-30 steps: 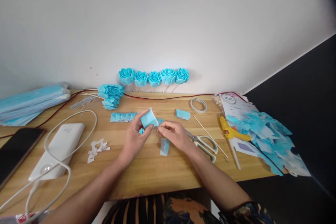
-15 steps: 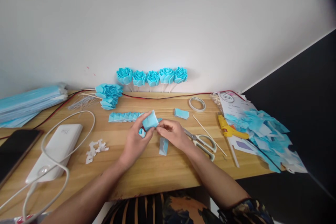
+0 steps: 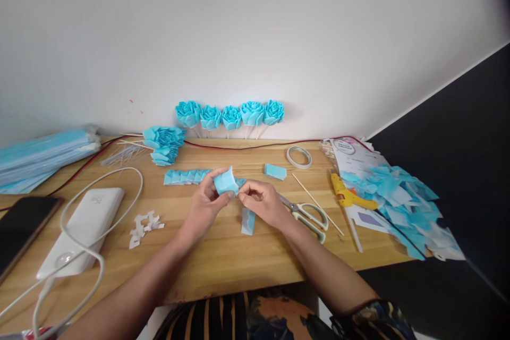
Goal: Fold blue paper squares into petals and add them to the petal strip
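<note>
above the middle of the table [image 3: 223, 263], we see a blue piece [image 3: 225, 183] curved between two bare hands. the left hand [image 3: 204, 201] wraps it, thumb in front and fingers behind; the right hand [image 3: 263, 202] pinches its lower right corner, thumb and fingertips drawn together with no gap that we can make out.

we judge this piece part-worked: it bows, but we see none of the crisp folds of the row [image 3: 185, 177] lying just beyond the left hand, which looks done. we cannot count that row, as the hand hides some of it. a strip [image 3: 247, 222] lies nearer us, just below the hands, and a small stack [image 3: 274, 171] sits beyond them, seemingly untouched, so we reckon more shaping is left.

to the right lie scissors [image 3: 298, 208], a bare stick [image 3: 316, 203] and tape [image 3: 292, 163]; the glue gun [image 3: 346, 194] rests beside blue scraps [image 3: 398, 202]. with nothing mounted on that stick, we take any joining there as not yet begun.

at the wall [image 3: 255, 37], we count five flowers [image 3: 231, 117] on sticks, apparently finished, with more blooms [image 3: 163, 139] lying to their left. farther left, we spot a thick pile of blue sheets [image 3: 43, 154], spare stock by our guess.
</note>
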{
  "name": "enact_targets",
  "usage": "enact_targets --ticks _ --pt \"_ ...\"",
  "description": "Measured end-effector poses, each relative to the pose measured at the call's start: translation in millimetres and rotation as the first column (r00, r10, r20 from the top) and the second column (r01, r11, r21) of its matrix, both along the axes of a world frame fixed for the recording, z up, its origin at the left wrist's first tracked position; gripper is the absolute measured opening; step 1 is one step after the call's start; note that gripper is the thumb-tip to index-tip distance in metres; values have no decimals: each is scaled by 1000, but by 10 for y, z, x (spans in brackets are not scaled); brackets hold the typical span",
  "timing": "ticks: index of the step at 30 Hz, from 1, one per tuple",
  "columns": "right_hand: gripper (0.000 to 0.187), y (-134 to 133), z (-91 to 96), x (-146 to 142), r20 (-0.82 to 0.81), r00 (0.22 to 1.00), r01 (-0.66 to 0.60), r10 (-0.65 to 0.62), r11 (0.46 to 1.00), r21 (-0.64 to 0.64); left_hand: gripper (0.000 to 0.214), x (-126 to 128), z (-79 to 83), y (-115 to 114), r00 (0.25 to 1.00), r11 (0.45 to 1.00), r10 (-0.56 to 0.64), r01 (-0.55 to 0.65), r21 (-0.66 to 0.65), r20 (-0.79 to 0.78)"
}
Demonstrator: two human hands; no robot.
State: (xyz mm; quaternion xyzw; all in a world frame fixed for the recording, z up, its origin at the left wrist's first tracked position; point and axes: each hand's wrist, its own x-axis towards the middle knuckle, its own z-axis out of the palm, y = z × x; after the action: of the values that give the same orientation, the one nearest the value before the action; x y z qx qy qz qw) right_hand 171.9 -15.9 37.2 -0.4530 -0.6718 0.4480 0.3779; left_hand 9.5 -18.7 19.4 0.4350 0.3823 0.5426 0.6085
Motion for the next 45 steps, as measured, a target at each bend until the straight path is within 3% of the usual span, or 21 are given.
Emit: enact_targets --ticks 6,16,20,29,34,39,40,42,45 --pt "13 7 -1 9 5 1000 -6 7 1000 -26 50 -24 -86 33 994 998 -57 61 -33 98" --pt "18 39 -13 78 -130 987 -113 93 980 -163 53 -59 -24 37 1000 1000 -20 20 -19 18" --pt "21 53 -23 89 -170 983 -98 63 973 -207 55 -72 -9 44 1000 1000 -3 3 -28 3" --pt "15 47 -27 40 -140 988 -93 66 976 -197 49 -9 0 4 995 999 7 -1 55 -103" --pt "14 53 -52 47 -97 992 -95 78 979 -180 53 -20 -9 16 998 1000 -23 22 -5 -58" --pt "8 71 17 135 -4 991 -131 132 988 -87 54 -70 -24 49 998 997 -63 63 -45 -1" --pt "14 78 38 157 16 991 -130 130 991 -33 55 -82 -23 55 998 997 -64 64 -48 1" --pt "34 93 72 185 86 994 -80 68 986 143 57 -101 -17 61 995 992 -98 99 -73 20" --pt "49 107 90 177 204 979 -77 -19 889 451 63 -103 7 49 969 962 -224 237 -134 108"
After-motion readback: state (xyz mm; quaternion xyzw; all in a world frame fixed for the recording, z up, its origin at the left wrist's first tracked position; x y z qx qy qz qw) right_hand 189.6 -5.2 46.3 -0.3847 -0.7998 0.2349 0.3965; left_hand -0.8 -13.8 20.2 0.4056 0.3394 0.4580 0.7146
